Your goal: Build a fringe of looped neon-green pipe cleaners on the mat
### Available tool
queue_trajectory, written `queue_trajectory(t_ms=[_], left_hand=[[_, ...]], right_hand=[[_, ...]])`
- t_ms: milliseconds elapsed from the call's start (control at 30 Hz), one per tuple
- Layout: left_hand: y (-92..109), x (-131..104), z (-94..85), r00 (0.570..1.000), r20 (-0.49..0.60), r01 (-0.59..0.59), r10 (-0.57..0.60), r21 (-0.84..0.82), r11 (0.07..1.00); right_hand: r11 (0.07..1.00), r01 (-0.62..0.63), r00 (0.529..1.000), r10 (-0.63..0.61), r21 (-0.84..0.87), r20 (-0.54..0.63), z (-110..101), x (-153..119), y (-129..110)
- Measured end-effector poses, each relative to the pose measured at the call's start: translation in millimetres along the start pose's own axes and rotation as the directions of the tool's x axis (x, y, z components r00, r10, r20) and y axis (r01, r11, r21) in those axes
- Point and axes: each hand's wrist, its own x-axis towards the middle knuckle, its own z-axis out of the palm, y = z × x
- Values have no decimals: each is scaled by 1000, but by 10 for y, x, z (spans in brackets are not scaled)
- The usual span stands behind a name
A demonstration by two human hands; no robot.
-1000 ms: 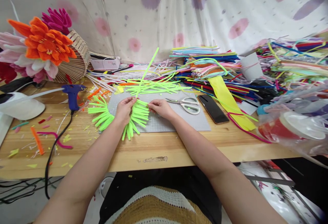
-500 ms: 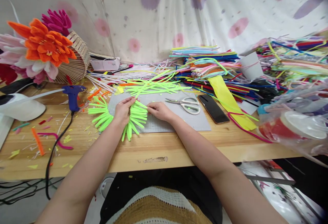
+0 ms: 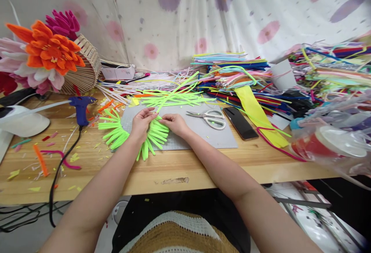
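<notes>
A fringe of bright green pipe-cleaner loops (image 3: 156, 134) curves around and beneath my left hand (image 3: 142, 123), its other part fanning out to the left over the wood. My left hand pinches the upper end of this fringe, near where a longer green stem rises. Close beside it on the right, my right hand (image 3: 174, 124) has its fingertips pressed together on the green strands. The fingertips partly hide the strands between them. Under both hands lies a grey mat (image 3: 203, 140). White-handled scissors (image 3: 209, 118) rest on the mat, right of my right hand.
Loose green pipe cleaners (image 3: 176, 98) lie behind the hands. A blue glue gun (image 3: 81, 110) with a black cable stands left, near felt-like flowers (image 3: 55, 52) and a basket. At right are a black phone (image 3: 240, 123), a yellow strip (image 3: 257, 116) and heaped coloured stems.
My right hand has moved slightly left, closer to my left hand, and its fingertips are now nearer the top of the green fringe. The camera view has shifted a little.
</notes>
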Motion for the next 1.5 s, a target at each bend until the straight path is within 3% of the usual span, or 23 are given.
queue_trajectory(t_ms=[200,433,633,767,1000,1067,1167,1233,1300,1400,1500], left_hand=[[55,-10,3,994,-22,100,-102,-79,992],[99,-59,11,974,67,217,-214,-38,975],[99,-46,14,986,47,165,-163,-56,985],[106,-43,25,975,80,214,-208,-85,973],[68,15,-52,914,251,341,-317,-57,938],[47,28,-50,939,231,264,-254,-13,965],[9,45,-41,996,62,-71,63,137,988],[-10,42,-44,956,-5,-277,294,318,906],[-15,19,-52,911,39,-377,410,479,793],[-11,-36,-54,881,140,-437,452,607,664],[-14,-64,-49,856,177,-475,486,641,603]], right_hand=[[969,-34,998,19,245,63,22,14,-17],[887,-127,992,119,443,46,13,10,-39],[861,-124,992,116,494,46,5,-7,-93],[838,-119,990,138,532,5,10,-7,-109],[807,-164,986,147,568,77,0,-24,-120],[836,-131,991,126,533,45,-3,-18,-106],[934,-26,994,61,356,-88,-7,-10,-78],[987,37,981,-6,158,-192,-8,-18,-74],[997,74,965,-75,-14,-249,-7,-38,-86],[986,89,955,-125,-143,-270,-2,-70,-115],[978,78,953,-131,-195,-273,5,-83,-128]])
